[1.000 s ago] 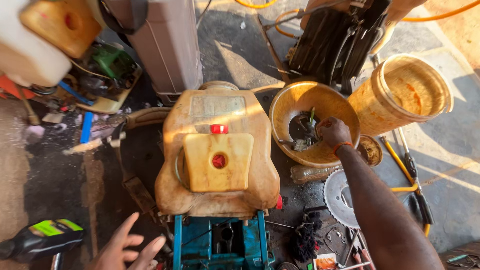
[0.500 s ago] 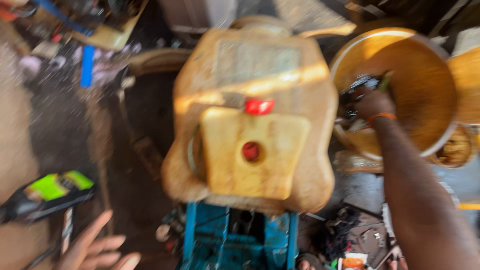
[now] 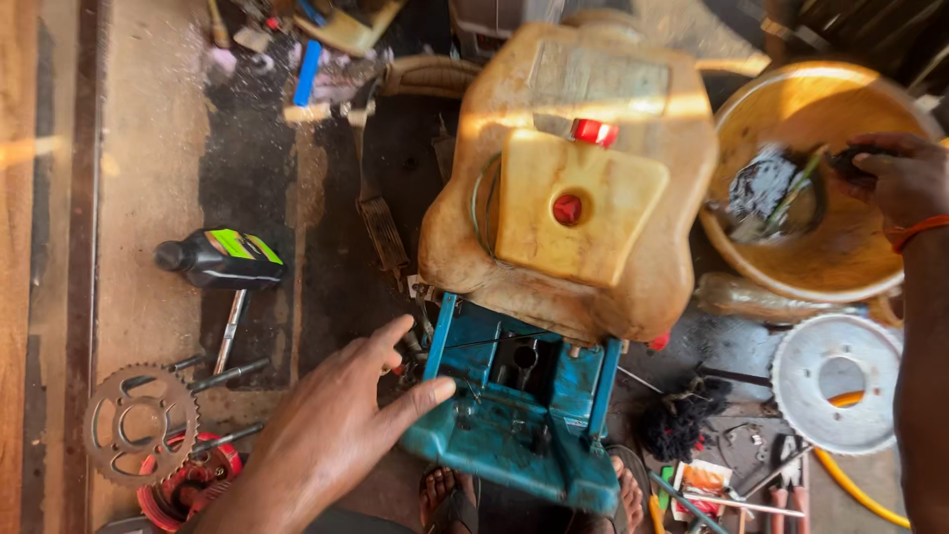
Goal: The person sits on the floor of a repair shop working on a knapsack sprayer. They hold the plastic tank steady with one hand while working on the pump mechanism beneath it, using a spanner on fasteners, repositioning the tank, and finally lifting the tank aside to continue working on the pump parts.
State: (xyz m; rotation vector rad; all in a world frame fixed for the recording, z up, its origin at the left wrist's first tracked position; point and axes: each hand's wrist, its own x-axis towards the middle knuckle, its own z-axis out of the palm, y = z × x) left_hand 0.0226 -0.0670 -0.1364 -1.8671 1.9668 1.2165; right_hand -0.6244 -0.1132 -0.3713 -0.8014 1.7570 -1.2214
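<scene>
My left hand (image 3: 331, 430) hovers low with fingers spread, just left of a teal metal frame (image 3: 514, 410), its thumb near the frame's corner. It holds nothing. A grimy yellow plastic tank (image 3: 578, 168) with a red cap rests on that frame. My right hand (image 3: 905, 178) reaches over a yellow plastic basin (image 3: 840, 262) at the right and grips a small dark part at the basin's far rim. Dark oily pieces lie inside the basin.
A black oil bottle with a green label (image 3: 222, 259) lies on the ground at left. A chain sprocket (image 3: 138, 423) and bolts sit at lower left. A silver sprocket disc (image 3: 835, 381) and small tools lie at lower right. My sandalled feet (image 3: 450, 494) show under the frame.
The view has swung left and down. My left hand has risen from the bottom edge toward the teal frame. My right hand stays at the basin.
</scene>
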